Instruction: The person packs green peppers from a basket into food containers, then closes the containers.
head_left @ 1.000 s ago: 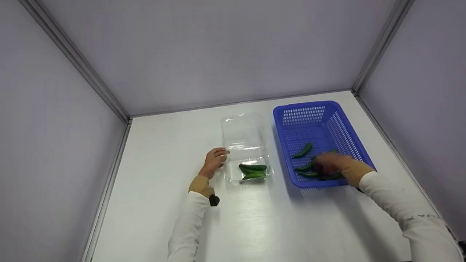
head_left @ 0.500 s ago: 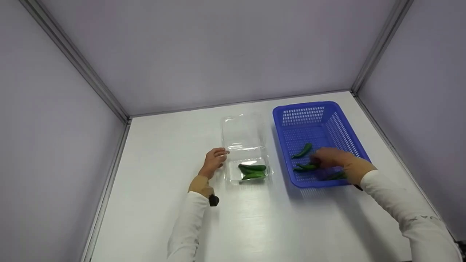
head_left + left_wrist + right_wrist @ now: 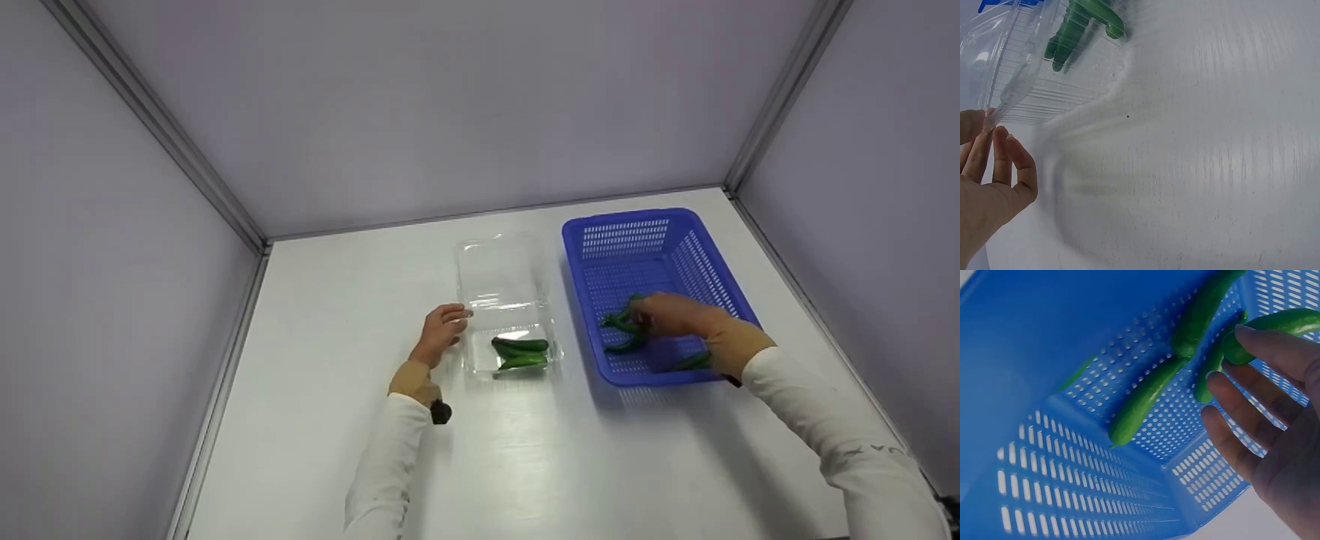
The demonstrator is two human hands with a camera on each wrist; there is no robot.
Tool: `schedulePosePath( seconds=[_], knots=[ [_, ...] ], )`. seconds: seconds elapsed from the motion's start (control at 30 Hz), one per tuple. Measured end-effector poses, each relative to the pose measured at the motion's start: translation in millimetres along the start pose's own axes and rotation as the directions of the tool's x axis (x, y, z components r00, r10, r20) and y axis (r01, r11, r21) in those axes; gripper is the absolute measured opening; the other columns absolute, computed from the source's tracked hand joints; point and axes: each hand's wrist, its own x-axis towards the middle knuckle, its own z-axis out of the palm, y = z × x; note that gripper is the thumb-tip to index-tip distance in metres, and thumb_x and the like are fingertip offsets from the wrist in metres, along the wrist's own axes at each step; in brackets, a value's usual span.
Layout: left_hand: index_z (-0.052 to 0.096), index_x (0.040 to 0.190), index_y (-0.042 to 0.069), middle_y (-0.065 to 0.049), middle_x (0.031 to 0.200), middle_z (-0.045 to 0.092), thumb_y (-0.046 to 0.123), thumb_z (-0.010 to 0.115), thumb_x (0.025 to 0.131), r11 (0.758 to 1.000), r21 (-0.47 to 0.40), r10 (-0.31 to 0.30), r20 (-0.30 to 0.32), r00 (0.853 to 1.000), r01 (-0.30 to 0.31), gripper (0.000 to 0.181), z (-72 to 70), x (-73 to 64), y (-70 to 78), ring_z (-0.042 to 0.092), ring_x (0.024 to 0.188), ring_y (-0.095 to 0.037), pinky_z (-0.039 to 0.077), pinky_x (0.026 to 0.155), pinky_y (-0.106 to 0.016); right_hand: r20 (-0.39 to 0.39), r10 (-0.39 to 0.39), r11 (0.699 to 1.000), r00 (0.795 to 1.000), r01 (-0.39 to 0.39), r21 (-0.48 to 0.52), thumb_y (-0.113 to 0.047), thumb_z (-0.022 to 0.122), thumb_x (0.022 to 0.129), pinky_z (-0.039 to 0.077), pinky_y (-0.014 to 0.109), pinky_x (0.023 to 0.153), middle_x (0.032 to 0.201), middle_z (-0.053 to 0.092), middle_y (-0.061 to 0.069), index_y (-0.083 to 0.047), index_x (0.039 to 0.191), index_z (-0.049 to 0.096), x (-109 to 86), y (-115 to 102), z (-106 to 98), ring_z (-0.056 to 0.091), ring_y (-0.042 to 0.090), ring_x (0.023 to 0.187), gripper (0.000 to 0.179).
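Observation:
At the left side of an open clear plastic clamshell container (image 3: 501, 274), my left hand (image 3: 441, 330) pinches the edge between thumb and fingers, as the left wrist view shows. Several green chili peppers (image 3: 523, 361) lie side by side in the container's near half. My right hand (image 3: 671, 315) reaches into the blue plastic basket (image 3: 574, 262). Between its thumb and fingertips it holds a green chili pepper (image 3: 1289, 320). Other peppers lie on the basket floor around it, among them one pepper (image 3: 1145, 402) apart from the fingers and another (image 3: 1202, 320) touching its end.
The container and basket stand side by side on a white table (image 3: 345, 300), a narrow gap between them. The container's lid half points to the back. Grey panel walls (image 3: 480, 112) rise behind and on both sides.
My right hand has moved slightly back and left inside the basket, toward the far pepper, bringing a pepper along from the near group. The left hand and the container have stayed put.

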Motion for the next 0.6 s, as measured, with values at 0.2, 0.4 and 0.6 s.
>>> schedulePosePath(
  seconds=[0.2,0.4,0.6],
  knots=[
    [0.047,0.135,-0.008,-0.02,0.13,0.061,0.0,0.056,0.096,1.0,-0.002,-0.002,0.006,1.0,0.002,0.04,-0.5,-0.5,1.5,0.057,0.105,-0.019,0.044,0.091,-0.048,-0.024,-0.006,1.0,1.0,0.006,0.015,0.005,0.073,0.084,0.051,0.049,0.084,0.095,0.067,0.008,-0.003,0.103,0.067,5.7,-10.7,-4.1,0.061,0.026,0.088,0.022],
    [0.047,0.135,-0.008,-0.017,0.13,0.062,0.0,0.056,0.097,1.0,0.028,-0.009,0.0,1.0,0.009,0.04,0.1,-0.4,2.0,0.057,0.111,-0.024,0.045,0.089,-0.045,-0.066,-0.025,0.999,0.998,0.026,0.021,0.007,0.071,0.084,0.052,0.048,0.084,0.095,0.068,0.007,-0.005,0.104,0.068,11.3,-17.4,-7.1,0.062,0.026,0.088,0.024],
    [0.049,0.134,-0.006,-0.017,0.13,0.061,0.001,0.056,0.097,1.0,0.019,-0.005,0.009,1.0,0.005,0.039,-0.8,0.3,0.0,0.057,0.115,-0.026,0.045,0.092,-0.047,-0.092,-0.022,0.999,0.996,0.026,0.043,0.002,0.07,0.089,0.053,0.046,0.084,0.103,0.07,0.009,-0.006,0.111,0.067,17.3,-24.3,-8.6,0.065,0.026,0.093,0.024]
  ],
)
